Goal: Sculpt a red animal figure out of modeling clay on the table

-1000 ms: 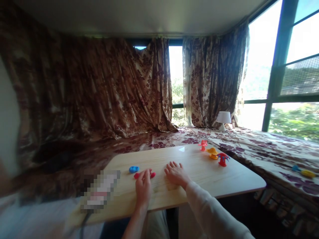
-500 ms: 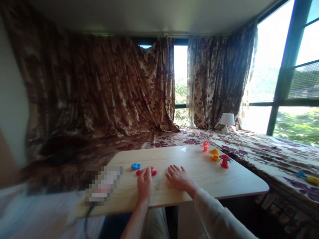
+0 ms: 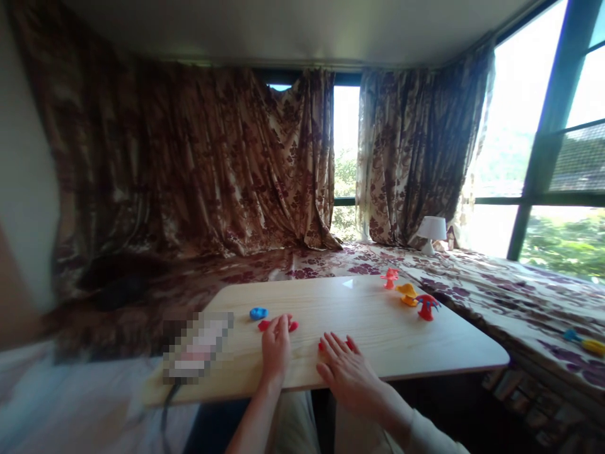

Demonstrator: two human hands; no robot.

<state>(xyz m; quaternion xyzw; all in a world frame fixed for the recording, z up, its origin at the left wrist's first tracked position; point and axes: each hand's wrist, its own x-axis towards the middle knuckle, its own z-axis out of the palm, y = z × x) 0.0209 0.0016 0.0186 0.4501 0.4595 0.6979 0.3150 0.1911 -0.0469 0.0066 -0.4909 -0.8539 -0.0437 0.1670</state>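
My left hand (image 3: 276, 347) rests on the pale wooden table (image 3: 302, 296) with its fingers closed together over a red toy piece (image 3: 263, 325). The piece's two ends show on either side of my fingers; its middle is hidden. My right hand (image 3: 347, 372) lies flat, palm down, fingers stretched out, over something red (image 3: 350, 342). Only small red bits show between and beside those fingers, so its shape is covered. Just beyond my left hand lies a blue toy piece (image 3: 258, 313), touched by neither hand.
Along the table's right side stand a pink figure (image 3: 390, 278), a yellow one (image 3: 407, 294) and a red one with blue spikes (image 3: 427, 307). A blurred-out object (image 3: 201, 347) with a cable lies at the left. A white lamp (image 3: 432, 233) stands on the flowered cloth behind.
My right hand has drawn back toward me and now covers something red that did not show before. My left hand stays at its red piece, nearly unmoved.
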